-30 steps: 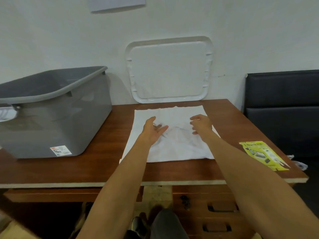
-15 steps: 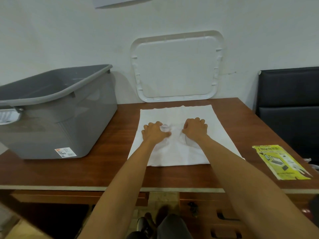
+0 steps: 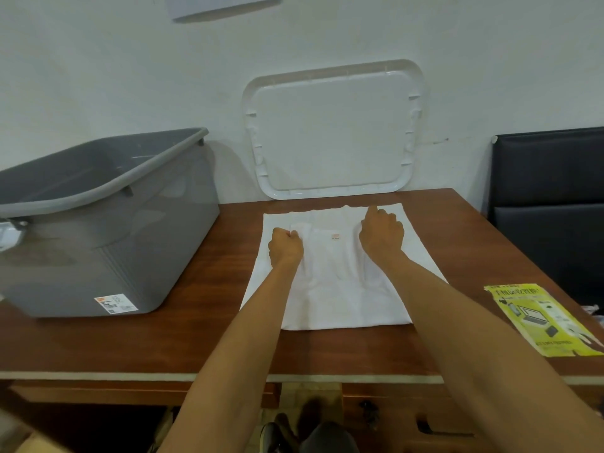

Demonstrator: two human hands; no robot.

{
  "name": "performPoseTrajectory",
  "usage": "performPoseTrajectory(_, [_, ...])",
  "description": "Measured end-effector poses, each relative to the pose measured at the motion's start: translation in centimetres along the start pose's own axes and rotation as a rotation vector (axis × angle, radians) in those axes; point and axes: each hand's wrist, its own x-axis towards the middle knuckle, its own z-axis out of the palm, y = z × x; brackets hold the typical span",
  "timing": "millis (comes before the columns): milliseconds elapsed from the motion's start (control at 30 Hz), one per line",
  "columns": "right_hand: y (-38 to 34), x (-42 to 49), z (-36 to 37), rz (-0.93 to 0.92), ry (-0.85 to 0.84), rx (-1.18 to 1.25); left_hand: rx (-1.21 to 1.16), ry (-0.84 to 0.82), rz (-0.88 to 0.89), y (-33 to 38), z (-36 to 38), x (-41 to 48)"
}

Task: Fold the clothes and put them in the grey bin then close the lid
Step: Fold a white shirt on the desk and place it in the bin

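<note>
A white garment [image 3: 330, 282] lies flat on the brown wooden table [image 3: 196, 322], partly folded, with a small pink label showing near its far end. My left hand [image 3: 285, 248] pinches the cloth at the garment's left side. My right hand [image 3: 380, 236] grips the cloth near the far right edge. The open grey bin [image 3: 108, 223] stands on the table to the left of the garment. Its white lid [image 3: 333, 129] leans upright against the wall behind the garment.
A yellow leaflet [image 3: 539, 317] lies on the table's right side. A black padded seat [image 3: 552, 204] stands beyond the table's right edge. The wall closes off the back. Drawers sit under the table front.
Both hands were close together at the garment's middle; they have moved apart and farther away, holding cloth. The garment's near part now lies folded over, narrower than before.
</note>
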Motion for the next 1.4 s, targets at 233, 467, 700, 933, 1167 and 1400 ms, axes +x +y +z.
performPoseTrajectory(233, [-1.9,-1.0,2.0,-0.049,0.033,-0.016,0.393,0.102,0.026,-1.8,0.1,1.2])
performPoseTrajectory(467, [-2.4,-2.9,2.7,-0.211,-0.027,-0.031,0.671,0.050,0.547,-1.3,2.3,-2.0])
performPoseTrajectory(700, [-1.2,-3.6,1.8,-0.063,-0.201,-0.105,0.735,-0.168,0.494,-3.3,3.4,-3.0])
performPoseTrajectory(933, [-1.6,-3.8,0.4,-0.169,-0.253,-0.274,0.708,-0.211,0.452,-3.2,2.8,-3.2])
performPoseTrajectory(1167, [0.7,-2.3,-0.6,-0.087,-0.275,-0.353,0.745,-0.262,0.402,-3.3,2.9,-3.2])
performPoseTrajectory(1400, [0.0,-2.4,0.4,-0.139,-0.077,-0.086,0.842,-0.242,0.441,-1.8,2.2,-1.8])
